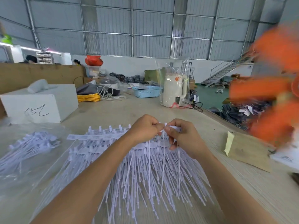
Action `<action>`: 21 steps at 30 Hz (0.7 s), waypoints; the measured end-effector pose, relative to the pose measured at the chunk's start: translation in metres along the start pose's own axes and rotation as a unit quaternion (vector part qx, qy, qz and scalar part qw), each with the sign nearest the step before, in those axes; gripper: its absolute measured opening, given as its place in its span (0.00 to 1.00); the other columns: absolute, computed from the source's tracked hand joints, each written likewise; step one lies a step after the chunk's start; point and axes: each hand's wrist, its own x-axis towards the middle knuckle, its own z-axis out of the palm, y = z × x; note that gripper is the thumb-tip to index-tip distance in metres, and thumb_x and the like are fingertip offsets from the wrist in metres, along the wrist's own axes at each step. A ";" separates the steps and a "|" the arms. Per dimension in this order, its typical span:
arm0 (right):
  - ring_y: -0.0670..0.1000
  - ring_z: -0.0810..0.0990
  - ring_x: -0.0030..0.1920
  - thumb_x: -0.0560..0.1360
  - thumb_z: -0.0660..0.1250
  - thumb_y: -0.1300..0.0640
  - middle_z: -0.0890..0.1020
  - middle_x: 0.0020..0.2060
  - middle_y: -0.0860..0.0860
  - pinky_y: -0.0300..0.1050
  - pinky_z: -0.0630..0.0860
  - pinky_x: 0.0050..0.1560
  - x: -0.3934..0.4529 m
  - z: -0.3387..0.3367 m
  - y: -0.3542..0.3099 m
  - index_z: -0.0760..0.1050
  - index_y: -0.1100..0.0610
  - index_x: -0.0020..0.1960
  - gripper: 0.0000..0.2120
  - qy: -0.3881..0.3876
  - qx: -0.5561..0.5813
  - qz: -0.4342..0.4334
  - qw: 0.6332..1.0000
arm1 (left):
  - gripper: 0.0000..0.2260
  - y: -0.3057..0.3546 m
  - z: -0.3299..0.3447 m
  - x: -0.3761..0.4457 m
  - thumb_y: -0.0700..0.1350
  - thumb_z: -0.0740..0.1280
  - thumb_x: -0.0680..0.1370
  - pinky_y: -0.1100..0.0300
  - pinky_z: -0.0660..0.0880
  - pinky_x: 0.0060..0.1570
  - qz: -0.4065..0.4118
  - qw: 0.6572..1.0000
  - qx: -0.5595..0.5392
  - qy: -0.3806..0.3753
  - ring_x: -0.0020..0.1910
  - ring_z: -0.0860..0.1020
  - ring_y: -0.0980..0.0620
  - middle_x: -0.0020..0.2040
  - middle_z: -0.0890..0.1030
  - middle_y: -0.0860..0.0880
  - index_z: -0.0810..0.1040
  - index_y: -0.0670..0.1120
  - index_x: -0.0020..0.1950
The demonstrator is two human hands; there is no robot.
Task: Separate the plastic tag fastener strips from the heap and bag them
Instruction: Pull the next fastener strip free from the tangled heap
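Low in the frame, my two forearms reach up across a wide fan of white plastic tag fastener strips (pixel 145 180), the heap spread over the pale table (pixel 242 188) from bottom centre to the middle of the picture. At the heap's far edge, mid-frame, my left hand (pixel 144 128) and right hand (pixel 181 136) meet knuckle to knuckle, both with fingers curled and pinching the head end of one strip (pixel 163 152) whose thin tail hangs down between them onto the pile. To the left of the frame, a clear plastic bag (pixel 17 175) lies flat with a bundle of bagged strips (pixel 32 143) inside it, well apart from the heap. At right, a brown paper packet (pixel 247 152) sits on the table edge, and a blurred orange shape (pixel 275 88) fills the right border; I cannot tell what it is. Further back stand a white box (pixel 48 102) with a scrawled mark at left, a blue basket (pixel 146 92) and a wrapped white kettle (pixel 174 91) near centre, before a corrugated metal wall. The risk, as I judge it: the tails lie crossed and tangled, so a quick pull could drag neighbouring strips along, snap a thin filament, or scatter the heap toward the table edge.
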 end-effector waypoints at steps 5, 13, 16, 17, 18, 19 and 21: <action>0.49 0.74 0.21 0.76 0.66 0.64 0.74 0.22 0.54 0.50 0.79 0.28 0.001 0.006 0.005 0.75 0.62 0.40 0.06 0.053 -0.067 -0.049 0.995 | 0.14 0.003 -0.002 0.001 0.42 0.66 0.75 0.60 0.64 0.38 -0.037 0.997 -0.071 0.009 0.34 0.71 0.50 0.29 0.74 0.46 0.74 0.45 0.28; 0.44 0.73 0.23 0.76 0.65 0.68 0.73 0.27 0.52 0.38 0.76 0.24 0.003 0.007 0.006 0.75 0.64 0.40 0.06 0.062 -0.106 -0.139 0.983 | 0.15 0.006 -0.005 0.002 0.41 0.67 0.72 0.63 0.62 0.30 -0.060 0.993 -0.097 0.010 0.22 0.63 0.54 0.19 0.66 0.52 0.72 0.45 0.24; 0.45 0.72 0.22 0.76 0.65 0.67 0.72 0.25 0.56 0.37 0.73 0.23 0.002 0.005 0.004 0.75 0.59 0.39 0.08 0.056 -0.071 -0.116 0.989 | 0.16 0.007 -0.003 0.003 0.41 0.67 0.71 0.61 0.60 0.31 -0.061 0.993 -0.102 0.020 0.24 0.62 0.52 0.20 0.66 0.51 0.71 0.46 0.23; 0.45 0.71 0.22 0.77 0.65 0.66 0.72 0.25 0.57 0.36 0.72 0.23 0.002 0.005 0.003 0.75 0.58 0.39 0.08 0.055 -0.061 -0.107 0.991 | 0.17 0.007 -0.002 0.003 0.41 0.67 0.71 0.60 0.60 0.31 -0.061 0.993 -0.103 0.022 0.24 0.62 0.52 0.20 0.65 0.51 0.71 0.46 0.23; 0.46 0.70 0.21 0.77 0.65 0.66 0.72 0.25 0.58 0.36 0.71 0.22 0.001 0.005 0.004 0.75 0.58 0.39 0.08 0.054 -0.052 -0.099 0.992 | 0.17 0.008 -0.001 0.003 0.41 0.67 0.71 0.60 0.60 0.31 -0.059 0.993 -0.103 0.022 0.25 0.62 0.51 0.20 0.65 0.51 0.71 0.46 0.22; 0.47 0.70 0.21 0.77 0.64 0.66 0.72 0.25 0.58 0.37 0.70 0.22 0.001 0.006 0.004 0.75 0.59 0.40 0.08 0.053 -0.044 -0.095 0.993 | 0.17 0.009 -0.001 0.003 0.41 0.67 0.71 0.60 0.60 0.32 -0.058 0.993 -0.102 0.024 0.25 0.62 0.51 0.20 0.65 0.51 0.71 0.46 0.22; 0.48 0.69 0.21 0.77 0.64 0.66 0.72 0.24 0.56 0.38 0.68 0.22 0.002 0.005 0.002 0.75 0.62 0.41 0.06 0.064 -0.032 -0.090 0.993 | 0.17 0.011 -0.003 0.003 0.42 0.67 0.71 0.60 0.61 0.32 -0.057 0.993 -0.097 0.028 0.25 0.62 0.52 0.20 0.66 0.51 0.71 0.47 0.22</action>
